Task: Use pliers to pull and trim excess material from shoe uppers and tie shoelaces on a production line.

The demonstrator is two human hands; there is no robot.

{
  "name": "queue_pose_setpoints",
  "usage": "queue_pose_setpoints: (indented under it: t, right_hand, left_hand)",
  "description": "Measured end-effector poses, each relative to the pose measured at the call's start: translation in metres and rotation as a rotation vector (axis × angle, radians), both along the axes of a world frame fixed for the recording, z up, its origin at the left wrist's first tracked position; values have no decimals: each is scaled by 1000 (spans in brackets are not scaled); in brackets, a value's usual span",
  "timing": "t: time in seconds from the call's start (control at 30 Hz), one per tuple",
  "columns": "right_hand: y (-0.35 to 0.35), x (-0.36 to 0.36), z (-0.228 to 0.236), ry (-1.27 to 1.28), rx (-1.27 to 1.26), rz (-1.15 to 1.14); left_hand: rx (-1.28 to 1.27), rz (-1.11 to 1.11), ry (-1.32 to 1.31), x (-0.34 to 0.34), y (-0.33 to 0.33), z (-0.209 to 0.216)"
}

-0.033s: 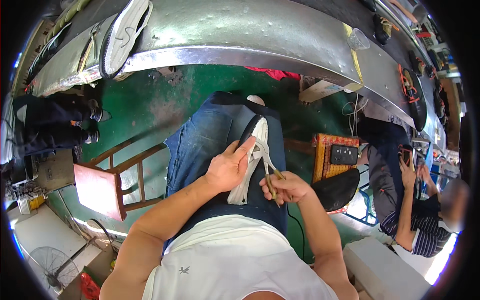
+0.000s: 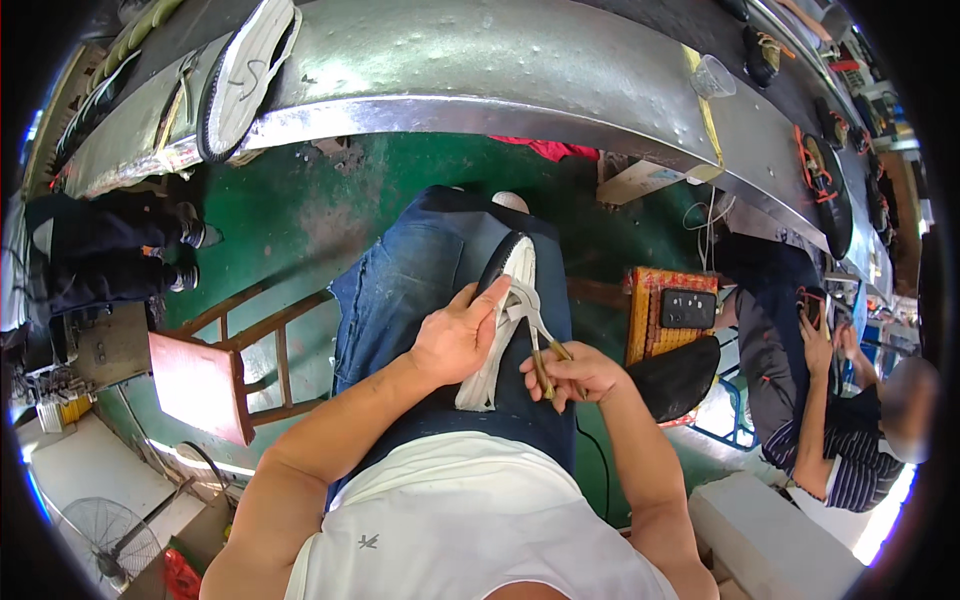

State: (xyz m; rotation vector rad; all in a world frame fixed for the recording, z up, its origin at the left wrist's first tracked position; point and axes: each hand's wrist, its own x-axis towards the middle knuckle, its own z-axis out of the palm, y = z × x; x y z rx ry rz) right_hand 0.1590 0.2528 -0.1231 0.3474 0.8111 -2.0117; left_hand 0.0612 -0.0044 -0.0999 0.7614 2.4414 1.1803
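A white shoe [image 2: 483, 375] with a dark edge lies lengthwise over my thigh, its toe pointing away from me. My left hand [image 2: 458, 338] is closed around its left side, with the fingers reaching toward the toe. In my right hand [image 2: 575, 374] are the handles of metal pincers [image 2: 528, 303], gripped between thumb and fingers. The curved head of the pincers rests against the middle of the shoe, just beside my left fingertips. Whether the jaws bite on any material is too small to tell.
Ahead runs a metal-topped bench [image 2: 480, 60], bearing another white shoe [image 2: 245, 85] and a clear plastic cup [image 2: 713, 78]. A wooden stool [image 2: 200, 385] stands left. To the right, a phone [image 2: 689, 308] lies on a woven seat [image 2: 645, 340]; a co-worker [image 2: 830, 440] sits beyond.
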Motion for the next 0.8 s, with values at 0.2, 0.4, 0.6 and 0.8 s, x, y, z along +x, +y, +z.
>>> queue_pose_setpoints:
  t: [0.2,0.4,0.6,0.8]
  right_hand:
    - [6,-14,31,193,480,27]
    - [-23,-59,41,581,1042,133]
    - [-26,-69,64,703,1078,206]
    - [-30,-52,59,845,1234,397]
  left_hand:
    - [-129,-38,177,-3,-2,-6]
    - [-79,7,7,1,1,0]
    - [-164,121,-379,-6,-6,-8]
    - [-110,70,-431,-16,-9,0]
